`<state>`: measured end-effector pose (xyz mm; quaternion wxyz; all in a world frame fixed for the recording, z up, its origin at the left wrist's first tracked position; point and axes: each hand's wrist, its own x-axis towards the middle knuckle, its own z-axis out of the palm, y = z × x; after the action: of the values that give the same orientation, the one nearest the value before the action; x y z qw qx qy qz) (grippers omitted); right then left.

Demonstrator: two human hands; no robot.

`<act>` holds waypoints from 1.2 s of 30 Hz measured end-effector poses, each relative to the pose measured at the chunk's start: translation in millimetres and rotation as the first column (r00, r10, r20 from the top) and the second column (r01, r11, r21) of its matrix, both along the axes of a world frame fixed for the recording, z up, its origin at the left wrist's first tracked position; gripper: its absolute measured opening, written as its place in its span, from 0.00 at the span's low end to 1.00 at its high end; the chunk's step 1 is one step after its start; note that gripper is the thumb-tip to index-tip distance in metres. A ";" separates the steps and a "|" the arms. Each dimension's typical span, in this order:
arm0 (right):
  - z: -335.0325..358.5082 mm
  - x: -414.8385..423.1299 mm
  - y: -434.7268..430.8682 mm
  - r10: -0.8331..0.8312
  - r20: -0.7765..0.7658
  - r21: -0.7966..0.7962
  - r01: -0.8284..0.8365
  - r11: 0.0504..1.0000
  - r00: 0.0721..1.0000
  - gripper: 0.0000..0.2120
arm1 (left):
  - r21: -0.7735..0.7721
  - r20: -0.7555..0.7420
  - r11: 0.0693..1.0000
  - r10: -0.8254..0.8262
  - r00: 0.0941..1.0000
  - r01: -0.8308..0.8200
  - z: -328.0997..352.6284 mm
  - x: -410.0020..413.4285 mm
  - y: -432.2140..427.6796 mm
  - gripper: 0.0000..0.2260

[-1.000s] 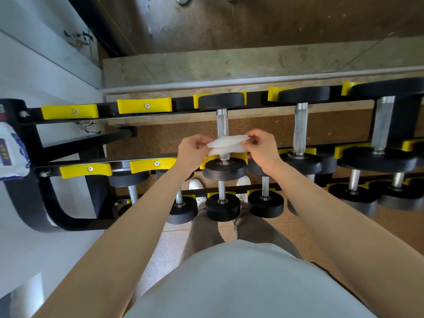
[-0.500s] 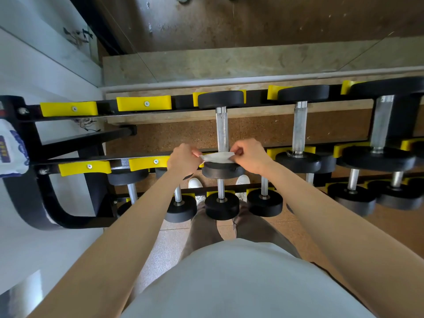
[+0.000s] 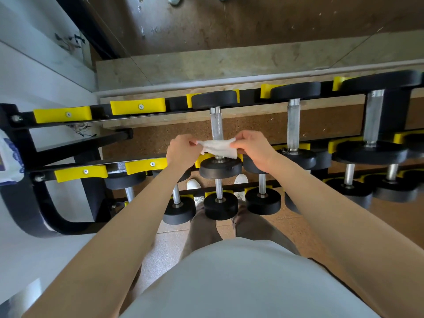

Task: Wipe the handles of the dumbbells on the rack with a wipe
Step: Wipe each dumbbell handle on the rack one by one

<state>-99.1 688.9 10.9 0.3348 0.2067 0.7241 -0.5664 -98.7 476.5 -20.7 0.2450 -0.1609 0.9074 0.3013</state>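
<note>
A white wipe [image 3: 219, 148] is held stretched across the metal handle [image 3: 216, 125] of a dumbbell [image 3: 220, 168] on the top tier of the rack [image 3: 20, 138], near the handle's closer end and just above the closer black weight. One end of the wipe is pinched by the curled fingers of the left hand [image 3: 182, 153], at 9 o'clock from the handle, and the other end is pinched by the right hand [image 3: 252, 148], at 3 o'clock. Whether the wipe is wrapped under the handle cannot be told. The dumbbell is laid across the two rails, its far weight at 12 o'clock. Two larger dumbbells [image 3: 293, 125] are racked on the same tier toward 3 o'clock, and yellow cradles [image 3: 137, 106] are seen toward 9 o'clock. Smaller dumbbells [image 3: 220, 205] are racked on the lower tier at 6 o'clock from the hands, with white shoes [image 3: 193, 185] seen between them on the floor. A white and blue packet [image 3: 10, 161] is seen at the rack's 9 o'clock end.
</note>
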 end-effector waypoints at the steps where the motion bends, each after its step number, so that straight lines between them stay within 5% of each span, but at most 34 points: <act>1: 1.8 -1.6 0.2 -0.090 0.027 -0.090 0.092 0.992 0.996 0.03 | 0.079 -0.013 0.995 0.054 0.998 -0.053 2.2 -4.5 1.0 0.09; 5: 12.8 -11.1 18.1 -0.468 0.118 -0.358 0.478 0.803 0.876 0.07 | 0.350 0.034 0.899 0.268 0.963 -0.262 4.3 -21.9 0.8 0.08; 9: 14.6 -25.0 39.6 -0.679 0.047 -0.294 0.660 0.691 0.732 0.10 | 0.505 0.169 0.787 0.312 0.935 -0.354 4.2 -36.5 5.3 0.07; 13: 7.8 -40.6 28.0 -0.604 -0.002 -0.115 0.599 0.792 0.797 0.07 | 0.608 0.370 0.582 0.395 0.841 -0.540 -1.5 -53.0 15.0 0.08; 19: -13.2 -54.5 -31.0 -0.468 0.146 -0.231 0.490 0.841 0.871 0.06 | 0.615 0.568 0.434 0.335 0.752 -0.658 -12.7 -62.4 29.0 0.08; 23: -18.6 -53.4 -49.7 -0.507 0.173 -0.258 0.535 0.804 0.845 0.04 | 0.623 0.577 0.321 0.428 0.696 -0.714 -16.4 -59.0 22.2 0.12; 27: -22.5 -54.0 -50.2 -0.497 0.242 -0.235 0.547 0.803 0.833 0.13 | 0.698 0.520 0.151 0.566 0.640 -0.700 -13.3 -49.6 8.1 0.08; 32: -17.8 -48.5 -41.4 -0.542 0.233 -0.287 0.590 0.755 0.807 0.10 | 0.744 0.452 0.138 0.616 0.645 -0.654 -4.2 -38.3 24.4 0.03; 36: -12.6 -34.8 -22.9 -0.668 0.205 -0.318 0.694 0.646 0.716 0.06 | 0.703 0.530 0.153 0.538 0.656 -0.694 -3.1 -40.7 43.8 0.11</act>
<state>-133.9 665.9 -1.6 0.1551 0.4152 0.4598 -0.7695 -139.4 520.3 -23.9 0.2135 -0.3905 0.4482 0.7753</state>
